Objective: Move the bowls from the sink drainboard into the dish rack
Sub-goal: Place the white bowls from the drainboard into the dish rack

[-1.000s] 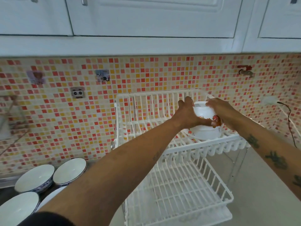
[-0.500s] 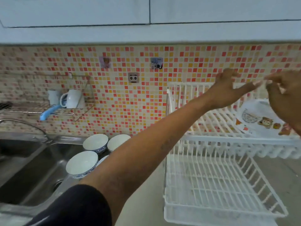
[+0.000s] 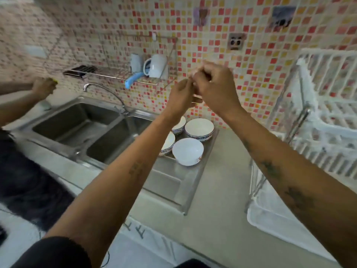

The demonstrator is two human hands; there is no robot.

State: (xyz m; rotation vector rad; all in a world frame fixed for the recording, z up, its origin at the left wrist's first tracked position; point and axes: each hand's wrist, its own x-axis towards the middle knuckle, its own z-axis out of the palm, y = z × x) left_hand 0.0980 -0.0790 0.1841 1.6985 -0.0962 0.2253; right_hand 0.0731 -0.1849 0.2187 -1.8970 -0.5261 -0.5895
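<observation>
Both hands empty, raised above the drainboard (image 3: 173, 182): left hand (image 3: 180, 98) loosely curled, right hand (image 3: 214, 84) half-closed, touching each other. Four bowls on drainboard; nearest white bowl (image 3: 187, 151) unobstructed. Dish rack (image 3: 328, 117) at right. Suggest: drop down, grip that rim two-handed, lift straight up, clear of neighbouring bowls.

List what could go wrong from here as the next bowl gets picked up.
1. Four bowls sit packed together on the drainboard; lifting the plain white bowl may knock the blue-rimmed bowl behind it.
2. The left hand and right hand are close together above them, so reaching down could be awkward.
</observation>
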